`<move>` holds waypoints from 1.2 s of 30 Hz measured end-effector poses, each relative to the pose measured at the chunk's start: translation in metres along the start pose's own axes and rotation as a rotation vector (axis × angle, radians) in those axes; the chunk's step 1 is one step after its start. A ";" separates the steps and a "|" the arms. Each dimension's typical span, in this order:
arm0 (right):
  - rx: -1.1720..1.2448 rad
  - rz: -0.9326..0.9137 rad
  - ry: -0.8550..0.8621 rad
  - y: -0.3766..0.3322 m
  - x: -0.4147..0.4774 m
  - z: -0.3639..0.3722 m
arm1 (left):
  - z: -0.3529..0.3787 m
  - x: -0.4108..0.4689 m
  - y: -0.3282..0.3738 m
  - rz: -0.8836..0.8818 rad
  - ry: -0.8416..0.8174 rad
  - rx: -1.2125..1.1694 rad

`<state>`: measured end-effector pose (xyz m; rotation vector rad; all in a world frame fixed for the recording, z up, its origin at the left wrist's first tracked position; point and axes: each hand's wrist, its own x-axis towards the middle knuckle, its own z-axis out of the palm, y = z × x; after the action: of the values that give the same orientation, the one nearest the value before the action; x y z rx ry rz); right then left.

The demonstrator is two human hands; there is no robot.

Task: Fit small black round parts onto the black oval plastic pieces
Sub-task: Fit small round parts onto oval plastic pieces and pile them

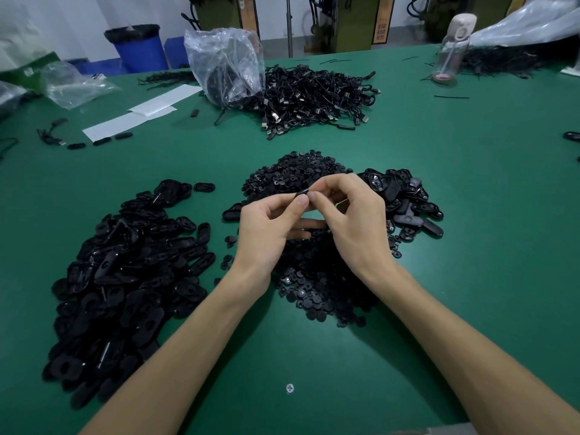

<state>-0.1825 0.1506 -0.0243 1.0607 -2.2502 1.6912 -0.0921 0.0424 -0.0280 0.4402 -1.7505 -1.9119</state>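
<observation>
We see two hands above the green desk (470,233), and between them one black oval piece (302,194), held edge-on as a thin dark bar. The left hand (266,227) pinches it with thumb and forefinger, and the right hand (354,215) pinches its other end with curled fingers. We cannot tell if a round part sits under the fingertips.

On the desk lie two heaps of oval pieces: a large heap (125,271) on the left and a smaller heap (408,199) on the right. The pieces are flat, matt black, with a hole. One long heap of small round parts (317,287) runs under the hands. Farther away we count one pile of black cables (317,98), one clear plastic bag (224,67), one bottle (452,48), one blue bin (138,47) and one screw head (290,388). A yellow label (381,29) carries writing too small to read
</observation>
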 end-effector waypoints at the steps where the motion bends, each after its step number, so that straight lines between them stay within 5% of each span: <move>1: -0.003 0.001 -0.001 0.000 0.000 0.000 | 0.001 0.000 0.000 -0.003 0.001 -0.003; 17: 0.101 -0.083 -0.029 -0.006 -0.001 0.002 | -0.012 0.010 0.004 -0.078 0.005 -0.216; 29: 0.186 0.112 -0.052 -0.001 0.001 0.000 | -0.010 0.010 -0.004 0.125 0.018 0.199; 36: 0.119 0.100 -0.027 0.001 0.001 0.000 | -0.012 0.012 -0.005 0.166 -0.064 0.177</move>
<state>-0.1836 0.1499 -0.0243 1.0157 -2.2799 1.8832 -0.0963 0.0263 -0.0332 0.2878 -1.9430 -1.6803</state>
